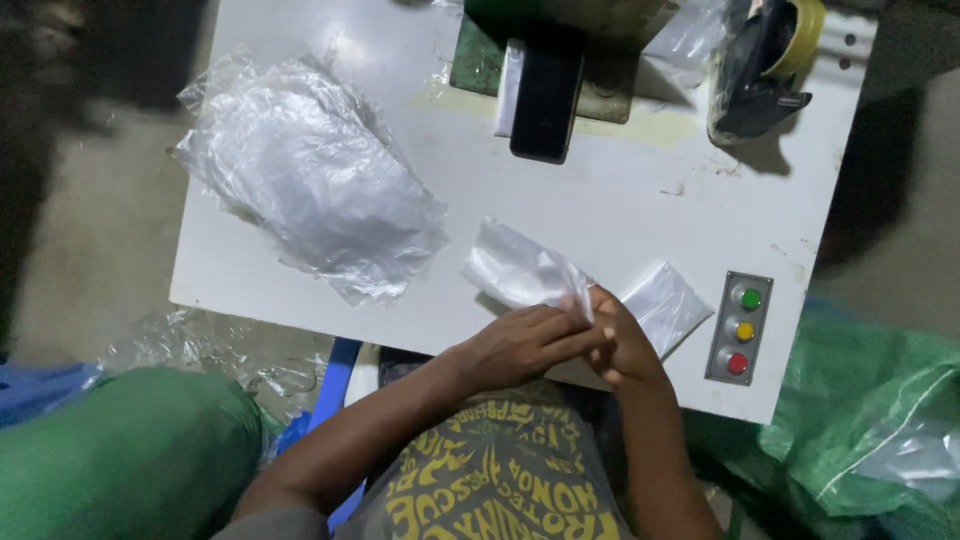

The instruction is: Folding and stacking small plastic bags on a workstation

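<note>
**Hands pinch small bag at table edge**

Head view: left hand (520, 345) & right hand (622, 345) meet, fingertips pinching small clear plastic bag (520, 270) above white table (600, 200) near edge. Crumpled clear bag pile (310, 180) lies left; three-button control panel (740, 328) right.

The top edge of the picture cuts off the green block (560, 40) at the back of the bench (640, 200), and the roll of yellow tape (805, 35) beside it. The black flat device (545, 100) hides part of that block's base. The fingers (590, 335) of both hands overlap, so how they pinch the small clear bag (520, 270) cannot be told. A second small bag (665, 305) lies partly behind the right hand (625, 345). The green sack (870, 420), perhaps woven, runs off the right edge.
</note>
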